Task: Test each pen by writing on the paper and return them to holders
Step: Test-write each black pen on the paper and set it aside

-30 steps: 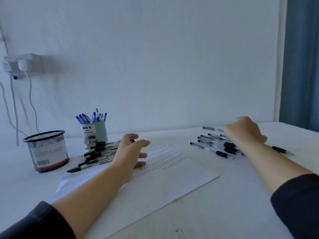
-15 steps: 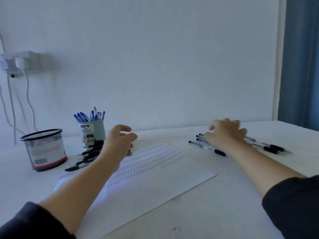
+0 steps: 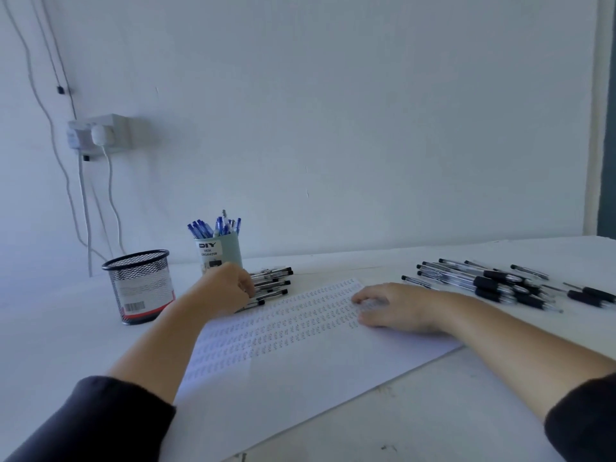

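Note:
A white paper (image 3: pixel 300 368) covered with rows of small pen marks lies in front of me. My left hand (image 3: pixel 226 290) reaches to a stack of black pens (image 3: pixel 271 283) at the paper's far left corner, and its fingers curl round the stack's near end. My right hand (image 3: pixel 393 306) rests on the paper's right part; its fingertips are blurred, so I cannot make out a pen in them. More black pens (image 3: pixel 493 281) lie spread on the table to the right. A pale cup holder (image 3: pixel 220 256) with several blue pens and a black mesh holder (image 3: pixel 140 285) stand at the left.
The white table (image 3: pixel 433 411) ends at a white wall. A wall socket (image 3: pixel 100 135) with a plugged-in charger and hanging cables is at the upper left. A dark curtain edge (image 3: pixel 608 145) shows at the far right.
My right hand left the pens on the right and came down onto the paper. My left hand moved back over the left stack and curled onto it. The view shifted to the left.

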